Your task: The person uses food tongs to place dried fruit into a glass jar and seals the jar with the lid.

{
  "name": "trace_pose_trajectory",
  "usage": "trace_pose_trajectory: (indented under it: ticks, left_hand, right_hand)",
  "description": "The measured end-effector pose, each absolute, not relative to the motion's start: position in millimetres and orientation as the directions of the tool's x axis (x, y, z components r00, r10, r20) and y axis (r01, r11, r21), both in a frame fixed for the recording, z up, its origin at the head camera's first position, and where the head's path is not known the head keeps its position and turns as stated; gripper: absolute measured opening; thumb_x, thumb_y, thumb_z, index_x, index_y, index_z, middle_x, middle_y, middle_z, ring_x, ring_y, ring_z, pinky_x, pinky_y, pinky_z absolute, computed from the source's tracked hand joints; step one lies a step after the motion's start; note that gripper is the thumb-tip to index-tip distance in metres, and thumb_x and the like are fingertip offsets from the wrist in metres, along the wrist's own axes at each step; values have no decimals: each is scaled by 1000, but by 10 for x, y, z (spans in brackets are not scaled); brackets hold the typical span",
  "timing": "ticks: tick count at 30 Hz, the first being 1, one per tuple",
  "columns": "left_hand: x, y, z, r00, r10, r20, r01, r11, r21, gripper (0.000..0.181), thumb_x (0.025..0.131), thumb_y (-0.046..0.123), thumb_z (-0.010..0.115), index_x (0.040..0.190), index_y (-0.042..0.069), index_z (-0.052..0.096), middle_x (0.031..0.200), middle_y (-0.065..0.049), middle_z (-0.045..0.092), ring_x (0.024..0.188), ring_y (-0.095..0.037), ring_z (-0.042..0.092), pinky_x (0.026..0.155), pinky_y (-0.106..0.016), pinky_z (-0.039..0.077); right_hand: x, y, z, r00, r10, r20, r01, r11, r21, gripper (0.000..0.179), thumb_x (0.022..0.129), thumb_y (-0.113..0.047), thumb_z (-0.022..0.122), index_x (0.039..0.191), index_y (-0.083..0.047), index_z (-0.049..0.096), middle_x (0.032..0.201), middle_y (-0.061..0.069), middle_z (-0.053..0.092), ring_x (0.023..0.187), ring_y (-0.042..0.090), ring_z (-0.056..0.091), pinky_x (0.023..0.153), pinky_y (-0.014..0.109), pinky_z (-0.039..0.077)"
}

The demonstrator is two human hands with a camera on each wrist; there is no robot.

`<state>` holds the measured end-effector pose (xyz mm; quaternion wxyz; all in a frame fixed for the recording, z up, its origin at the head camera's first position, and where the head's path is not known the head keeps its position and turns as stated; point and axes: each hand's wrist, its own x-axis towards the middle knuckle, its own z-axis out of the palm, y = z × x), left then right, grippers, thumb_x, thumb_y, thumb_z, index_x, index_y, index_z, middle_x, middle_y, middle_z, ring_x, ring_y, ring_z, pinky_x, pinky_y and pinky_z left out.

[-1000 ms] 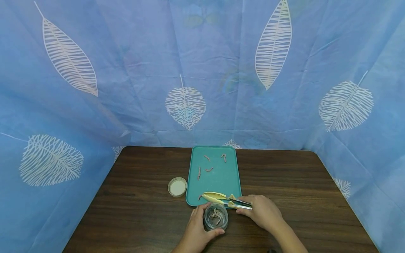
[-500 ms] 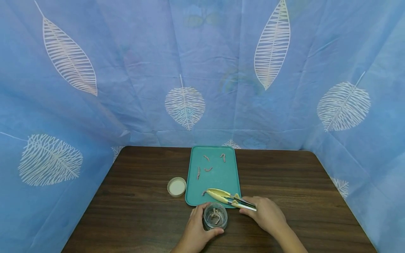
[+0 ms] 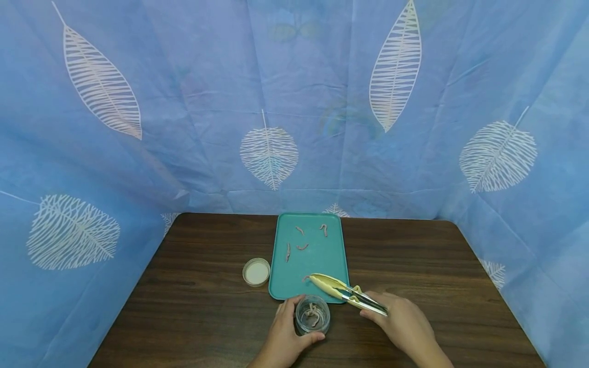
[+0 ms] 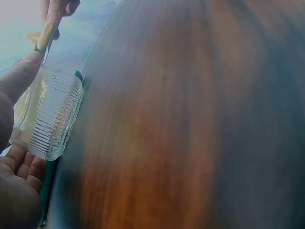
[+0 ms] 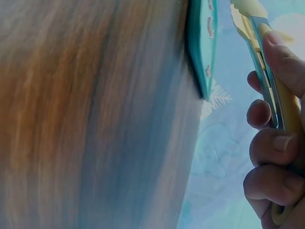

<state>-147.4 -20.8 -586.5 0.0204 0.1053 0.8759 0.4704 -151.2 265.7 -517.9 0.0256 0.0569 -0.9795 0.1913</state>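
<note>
My left hand (image 3: 286, 331) grips a clear ribbed jar (image 3: 300, 327), thumb on one side and fingers on the other. Several thin pinkish worm-like strips (image 3: 315, 312) lie inside it. In the left wrist view the jar (image 4: 57, 114) sits between thumb and fingers. Curled round a pair of yellow-tipped metal tongs (image 3: 327, 284) is my right hand (image 3: 405, 319). One small pinkish strip (image 3: 306, 278) sticks out at the tips of the tongs, over the near part of the tray. The right wrist view has the fingers wrapped on the handle of the tongs (image 5: 271, 81).
A teal tray (image 3: 322, 260) lies beyond the jar, bearing several more pinkish strips (image 3: 288, 252). Left of the tray is a round lid (image 3: 256, 272) with a pale inside. The brown wooden table (image 3: 202, 306) meets a blue leaf-patterned cloth (image 3: 322, 153) behind.
My right hand has drawn the tongs to the right and slightly away from the jar, and the strip at their tips has come along. The left hand and jar have stayed put.
</note>
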Motion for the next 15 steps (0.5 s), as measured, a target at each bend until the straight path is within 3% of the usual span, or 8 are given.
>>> trace_pose_trajectory:
  ticks: [9, 15]
  left_hand:
    - [-1463, -218, -5840, -977, 207, 52, 157, 533, 832, 95, 79, 53, 96, 151, 10, 52, 146, -10, 60, 135, -34, 58, 113, -56, 53]
    - [-1464, -211, -5834, -976, 212, 40, 150, 531, 834, 94, 79, 52, 95, 151, 10, 52, 146, -11, 60, 135, -34, 58, 112, -56, 53]
  right_hand:
    - [-1301, 2715, -5047, -996, -70, 63, -91, 896, -434, 52, 90, -45, 86, 135, -21, 78, 131, 13, 80, 113, 36, 79, 92, 58, 64]
    - [-1167, 2746, -4984, -998, -49, 47, -65, 892, -446, 52, 86, -44, 90, 133, -26, 79, 126, 5, 81, 100, 23, 80, 79, 43, 65]
